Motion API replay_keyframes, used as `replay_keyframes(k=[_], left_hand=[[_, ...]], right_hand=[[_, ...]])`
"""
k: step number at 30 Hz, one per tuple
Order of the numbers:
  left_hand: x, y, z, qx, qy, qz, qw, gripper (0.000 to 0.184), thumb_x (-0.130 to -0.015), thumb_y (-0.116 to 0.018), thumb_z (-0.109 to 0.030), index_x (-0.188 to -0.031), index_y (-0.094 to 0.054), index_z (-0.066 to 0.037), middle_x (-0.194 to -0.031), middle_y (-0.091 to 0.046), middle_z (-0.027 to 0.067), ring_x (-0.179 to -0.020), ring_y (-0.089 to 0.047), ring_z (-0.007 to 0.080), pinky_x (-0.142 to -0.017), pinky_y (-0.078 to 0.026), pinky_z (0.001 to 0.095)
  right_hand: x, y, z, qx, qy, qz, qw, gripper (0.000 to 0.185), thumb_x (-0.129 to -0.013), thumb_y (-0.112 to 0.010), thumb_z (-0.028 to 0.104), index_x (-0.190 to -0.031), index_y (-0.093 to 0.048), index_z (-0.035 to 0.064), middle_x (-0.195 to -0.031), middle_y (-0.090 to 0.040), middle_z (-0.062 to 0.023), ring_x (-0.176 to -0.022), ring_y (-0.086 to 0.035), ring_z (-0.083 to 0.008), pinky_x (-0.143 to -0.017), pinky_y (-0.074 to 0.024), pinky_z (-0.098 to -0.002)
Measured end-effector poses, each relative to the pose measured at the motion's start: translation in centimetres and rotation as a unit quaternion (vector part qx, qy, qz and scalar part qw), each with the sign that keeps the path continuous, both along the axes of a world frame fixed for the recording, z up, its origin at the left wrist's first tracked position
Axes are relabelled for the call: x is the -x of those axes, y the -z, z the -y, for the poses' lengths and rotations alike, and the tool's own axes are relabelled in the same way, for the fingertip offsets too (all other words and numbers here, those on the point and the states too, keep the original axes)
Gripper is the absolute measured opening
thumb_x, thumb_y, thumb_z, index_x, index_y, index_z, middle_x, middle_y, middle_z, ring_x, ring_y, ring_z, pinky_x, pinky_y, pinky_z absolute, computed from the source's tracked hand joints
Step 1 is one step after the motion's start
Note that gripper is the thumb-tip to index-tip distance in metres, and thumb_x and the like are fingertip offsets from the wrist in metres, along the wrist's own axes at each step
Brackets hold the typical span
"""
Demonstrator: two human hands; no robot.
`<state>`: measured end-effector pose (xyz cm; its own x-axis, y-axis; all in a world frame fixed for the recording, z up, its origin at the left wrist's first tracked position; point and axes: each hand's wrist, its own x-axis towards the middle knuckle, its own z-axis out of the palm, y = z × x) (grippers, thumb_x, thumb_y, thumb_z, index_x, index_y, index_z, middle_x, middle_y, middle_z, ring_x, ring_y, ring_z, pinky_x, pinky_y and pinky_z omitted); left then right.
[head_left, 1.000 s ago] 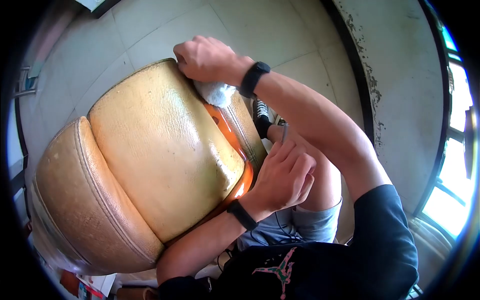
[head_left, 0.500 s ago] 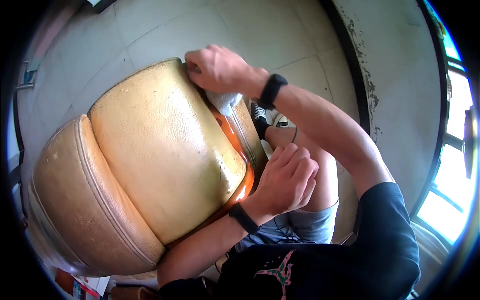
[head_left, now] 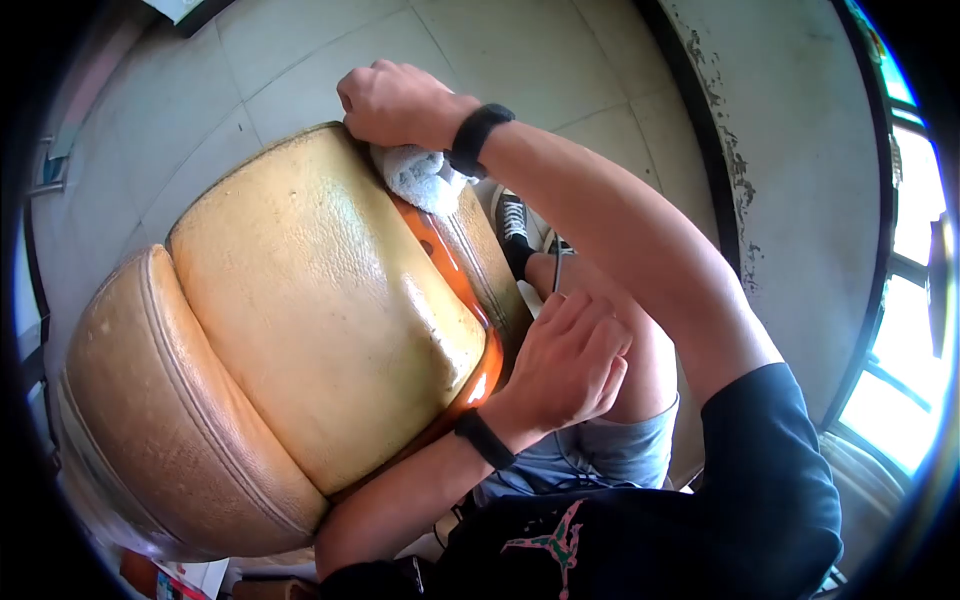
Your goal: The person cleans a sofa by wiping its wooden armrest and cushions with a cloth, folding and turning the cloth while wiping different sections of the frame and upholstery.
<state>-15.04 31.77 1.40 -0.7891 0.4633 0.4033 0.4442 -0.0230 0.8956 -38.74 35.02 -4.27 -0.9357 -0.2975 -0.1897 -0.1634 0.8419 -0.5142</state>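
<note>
A cream-tan leather chair or sofa piece [head_left: 300,300] with a rounded, padded end lies on the left, before my body. At its top right corner, my right hand [head_left: 395,105] is curled closed against the leather edge. A white towel [head_left: 425,180], bunched up, comes out from under that palm and wrist, over the glossy orange-brown wood trim [head_left: 440,255]. My left hand [head_left: 570,360] is closed in a fist above my thigh, right of the trim's lower end. A thin dark line [head_left: 557,262] shows just above this fist; whether the fingers hold it is hidden.
Pale floor tiles [head_left: 520,50] lie beyond the leather piece. A wall with peeling paint [head_left: 800,150] and a bright window [head_left: 910,300] stand on the right. My sneaker [head_left: 512,215] rests beside the trim. Papers [head_left: 200,578] are at the bottom left.
My right hand has moved up and left along the leather edge, and more of the white towel shows. My left hand has stayed nearly still. The view has shifted slightly.
</note>
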Motion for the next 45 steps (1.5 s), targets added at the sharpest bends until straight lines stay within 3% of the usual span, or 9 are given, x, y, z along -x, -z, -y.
replay_keyframes(k=[4,16,20,22,25,32,37,42,45], left_hand=[[0.0,-0.2,0.5,-0.010,0.000,0.013,1.000,0.032,-0.070,-0.070,0.001,-0.094,-0.050,-0.009,-0.086,-0.052,0.0111,-0.078,-0.051,0.0314,-0.070,-0.041,0.0437],[0.4,-0.6,0.2,-0.010,0.000,0.016,1.000,0.035,-0.067,-0.072,0.001,-0.094,-0.051,-0.010,-0.086,-0.052,0.0100,-0.078,-0.052,0.0307,-0.071,-0.040,0.0435],[0.0,-0.4,0.1,0.004,0.016,0.011,1.000,0.035,-0.067,-0.071,0.001,-0.094,-0.052,-0.010,-0.086,-0.051,0.0097,-0.078,-0.052,0.0304,-0.070,-0.040,0.0434],[-0.2,-0.2,0.2,-0.003,0.015,0.007,1.000,0.035,-0.067,-0.071,0.001,-0.094,-0.051,-0.010,-0.086,-0.051,0.0094,-0.078,-0.052,0.0302,-0.071,-0.040,0.0434],[0.2,-0.5,0.5,-0.013,0.001,0.014,1.000,0.034,-0.067,-0.070,0.001,-0.093,-0.051,-0.010,-0.085,-0.051,0.0087,-0.078,-0.052,0.0299,-0.071,-0.041,0.0432],[-0.2,-0.4,0.0,-0.003,0.023,0.026,0.999,0.034,-0.067,-0.070,0.001,-0.093,-0.051,-0.010,-0.085,-0.051,0.0082,-0.077,-0.051,0.0294,-0.071,-0.041,0.0422],[-0.3,-0.4,0.1,-0.018,0.010,0.020,1.000,0.033,-0.067,-0.069,0.002,-0.091,-0.050,-0.010,-0.083,-0.051,0.0082,-0.077,-0.051,0.0294,-0.071,-0.041,0.0422],[-0.3,-0.6,-0.1,0.003,0.032,0.025,0.999,0.032,-0.067,-0.067,0.003,-0.090,-0.050,-0.010,-0.082,-0.050,0.0077,-0.077,-0.051,0.0291,-0.071,-0.040,0.0427],[-0.2,-0.2,-0.1,-0.013,0.030,0.025,0.999,0.029,-0.068,-0.066,0.002,-0.089,-0.050,-0.010,-0.081,-0.049,0.0064,-0.076,-0.050,0.0293,-0.070,-0.039,0.0433]], right_hand=[[-1.5,-0.4,-1.0,-0.001,-0.076,0.009,0.997,0.022,-0.092,-0.058,0.021,-0.096,-0.072,0.0042,-0.090,-0.074,-0.0187,-0.087,-0.071,-0.0385,-0.082,-0.0570,-0.0465],[-1.2,-0.4,-1.3,0.021,-0.054,0.030,0.998,0.025,-0.091,-0.061,0.025,-0.101,-0.074,0.0066,-0.092,-0.075,-0.0173,-0.091,-0.072,-0.0361,-0.086,-0.0572,-0.0445],[1.6,0.8,0.3,-0.033,-0.013,0.030,0.999,0.023,-0.095,-0.058,0.024,-0.101,-0.073,0.0066,-0.093,-0.075,-0.0165,-0.091,-0.072,-0.0355,-0.087,-0.0574,-0.0446],[1.8,1.4,0.2,-0.042,-0.050,-0.009,0.998,0.023,-0.097,-0.057,0.024,-0.097,-0.071,0.0054,-0.089,-0.074,-0.0164,-0.088,-0.072,-0.0350,-0.085,-0.0564,-0.0463],[-0.6,-0.1,-0.9,0.001,-0.068,0.015,0.998,0.022,-0.098,-0.057,0.023,-0.093,-0.069,0.0045,-0.076,-0.070,-0.0150,-0.069,-0.067,-0.0338,-0.069,-0.0534,-0.0475],[1.1,0.7,-0.4,-0.016,-0.071,-0.023,0.997,0.021,-0.097,-0.058,0.022,-0.088,-0.067,0.0051,-0.071,-0.068,-0.0125,-0.066,-0.067,-0.0324,-0.068,-0.0541,-0.0470],[-1.9,-1.0,-1.9,-0.016,-0.087,0.009,0.996,0.024,-0.097,-0.058,0.026,-0.093,-0.070,0.0057,-0.080,-0.069,-0.0168,-0.081,-0.069,-0.0326,-0.076,-0.0541,-0.0474],[1.5,-0.1,-0.6,-0.055,-0.069,0.048,0.995,0.025,-0.095,-0.056,0.024,-0.100,-0.071,0.0054,-0.088,-0.073,-0.0157,-0.083,-0.070,-0.0352,-0.081,-0.0561,-0.0478],[1.2,0.3,-0.9,-0.048,-0.083,0.025,0.995,0.022,-0.096,-0.056,0.023,-0.095,-0.070,0.0058,-0.079,-0.070,-0.0150,-0.075,-0.069,-0.0324,-0.075,-0.0564,-0.0475]])
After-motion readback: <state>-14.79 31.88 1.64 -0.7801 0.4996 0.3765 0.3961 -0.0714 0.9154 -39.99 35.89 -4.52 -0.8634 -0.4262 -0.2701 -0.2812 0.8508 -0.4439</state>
